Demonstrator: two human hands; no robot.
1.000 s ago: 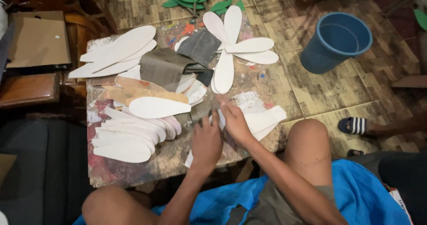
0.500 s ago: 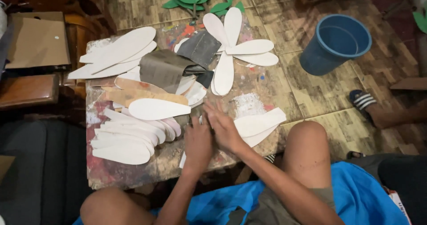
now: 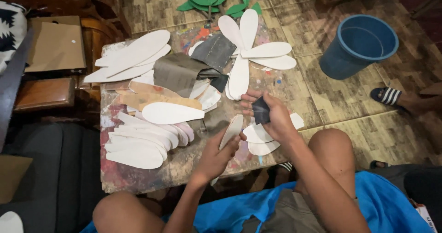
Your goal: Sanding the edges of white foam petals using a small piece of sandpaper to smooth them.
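The left hand (image 3: 212,157) grasps a white petal-shaped cutout (image 3: 231,131) on edge above the desk (image 3: 184,164), exposing its rim; the right hand (image 3: 271,115) pinches a dark sanding scrap (image 3: 260,110) just beside it.

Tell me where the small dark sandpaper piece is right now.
In the head view, the dark sandpaper piece is in the right hand, right of centre, just above the white petal held by the left hand.

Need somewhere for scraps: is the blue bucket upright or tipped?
Upright: the blue bucket stands on the tiled floor, its round mouth facing up.
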